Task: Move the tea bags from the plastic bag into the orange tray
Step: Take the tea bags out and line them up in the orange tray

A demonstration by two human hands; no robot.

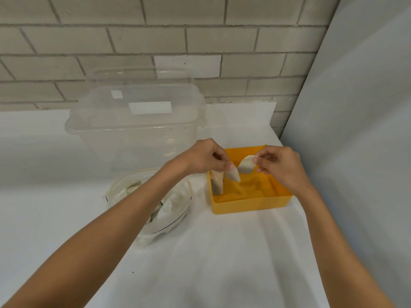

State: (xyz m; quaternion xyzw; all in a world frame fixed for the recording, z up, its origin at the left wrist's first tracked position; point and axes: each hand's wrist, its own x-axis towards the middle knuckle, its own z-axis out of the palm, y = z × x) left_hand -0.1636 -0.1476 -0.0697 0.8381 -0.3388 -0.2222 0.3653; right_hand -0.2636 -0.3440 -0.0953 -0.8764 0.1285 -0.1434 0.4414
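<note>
Orange tray (251, 204) mid-frame; above it, left hand (206, 155) pinches one tea bag (233, 175) tip-down, right hand (278, 165) pinches a second tea bag (246, 165), slanted. Plastic bag (169, 210) lies left.

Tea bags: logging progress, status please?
Left hand pinches one tea bag, right hand another, over orange tray. A third leans inside; more in plastic bag. Path clear.

Left forearm (124, 216) hides part of plastic bag (178, 196)

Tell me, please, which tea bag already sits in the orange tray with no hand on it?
The tea bag leaning against the tray's left wall; the two above it are pinched by the left hand and right hand.
</note>
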